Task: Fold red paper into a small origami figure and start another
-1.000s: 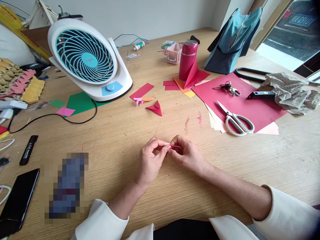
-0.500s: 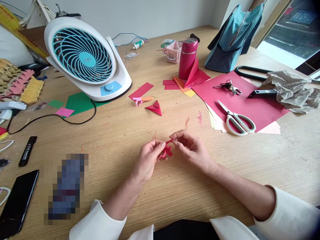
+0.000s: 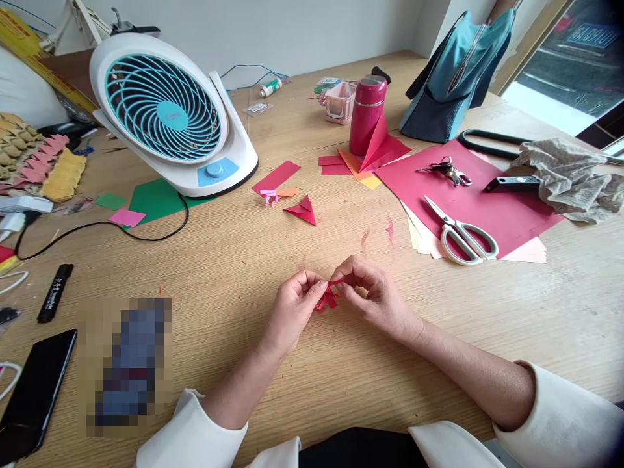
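A small piece of cut red paper [image 3: 328,299] with fringed, curling ends is pinched between the thumb and fingers of my left hand [image 3: 296,300]. My right hand [image 3: 369,286] pinches a thin red strip of the same paper at its upper right end. Both hands are just above the wooden table, fingertips almost meeting. Beyond them lies a folded red paper triangle [image 3: 303,209]. Beside that are a small pink and orange paper figure [image 3: 277,195] and a red paper rectangle [image 3: 276,177].
White-handled scissors [image 3: 468,237] and keys [image 3: 447,170] lie on red sheets [image 3: 517,221] at right. A fan [image 3: 170,117] stands back left, a red thermos [image 3: 366,117] and a blue bag [image 3: 455,84] at the back. A marker [image 3: 55,292] and a phone [image 3: 36,393] lie at left.
My right hand's fingers have shifted slightly toward my left hand, and the gap has narrowed. The red paper has turned a little, its fringed ends now hanging below my fingertips.
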Demonstrator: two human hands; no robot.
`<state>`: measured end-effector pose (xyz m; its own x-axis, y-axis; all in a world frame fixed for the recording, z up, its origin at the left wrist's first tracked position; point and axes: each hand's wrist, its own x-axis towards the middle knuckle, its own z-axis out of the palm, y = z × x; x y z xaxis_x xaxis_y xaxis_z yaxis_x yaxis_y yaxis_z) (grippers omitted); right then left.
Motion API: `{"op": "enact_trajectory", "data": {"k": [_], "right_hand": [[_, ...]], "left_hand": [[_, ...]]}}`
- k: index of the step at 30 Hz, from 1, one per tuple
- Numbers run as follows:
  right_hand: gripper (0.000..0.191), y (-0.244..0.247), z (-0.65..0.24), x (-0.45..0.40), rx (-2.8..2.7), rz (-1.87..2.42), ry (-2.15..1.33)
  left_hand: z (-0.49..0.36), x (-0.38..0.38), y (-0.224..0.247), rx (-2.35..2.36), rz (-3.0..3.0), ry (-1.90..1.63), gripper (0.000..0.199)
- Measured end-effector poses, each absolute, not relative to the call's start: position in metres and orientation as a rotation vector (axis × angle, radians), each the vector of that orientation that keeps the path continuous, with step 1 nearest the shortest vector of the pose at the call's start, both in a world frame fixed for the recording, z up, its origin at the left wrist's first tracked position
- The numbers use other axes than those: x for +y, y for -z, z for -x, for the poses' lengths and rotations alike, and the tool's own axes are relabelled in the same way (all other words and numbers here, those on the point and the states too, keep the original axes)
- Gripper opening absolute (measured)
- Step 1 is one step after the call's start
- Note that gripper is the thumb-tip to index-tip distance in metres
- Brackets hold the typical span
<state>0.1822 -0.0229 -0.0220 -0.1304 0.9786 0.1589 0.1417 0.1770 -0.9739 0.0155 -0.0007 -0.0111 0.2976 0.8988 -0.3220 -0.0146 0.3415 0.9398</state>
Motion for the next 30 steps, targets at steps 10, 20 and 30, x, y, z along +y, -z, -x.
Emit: {"op": "enact_trajectory", "data": {"k": [10, 20, 30], "right_hand": [[0.012, 0.027, -0.180, -0.027, -1.517, 1.102, -1.026], [0.016, 0.023, -0.186, -0.024, -1.652, 0.959, -0.766], [0.015, 0.028, -0.188, -0.022, -1.688, 0.923, -0.702]], "left_hand": [[-0.019, -0.007, 0.014, 1.024, -1.113, -0.834, 0.019], [-0.011, -0.004, 0.013, 1.030, -1.258, -0.896, 0.020], [-0.013, -0.002, 0.010, 0.953, -1.217, -0.891, 0.014]]}}
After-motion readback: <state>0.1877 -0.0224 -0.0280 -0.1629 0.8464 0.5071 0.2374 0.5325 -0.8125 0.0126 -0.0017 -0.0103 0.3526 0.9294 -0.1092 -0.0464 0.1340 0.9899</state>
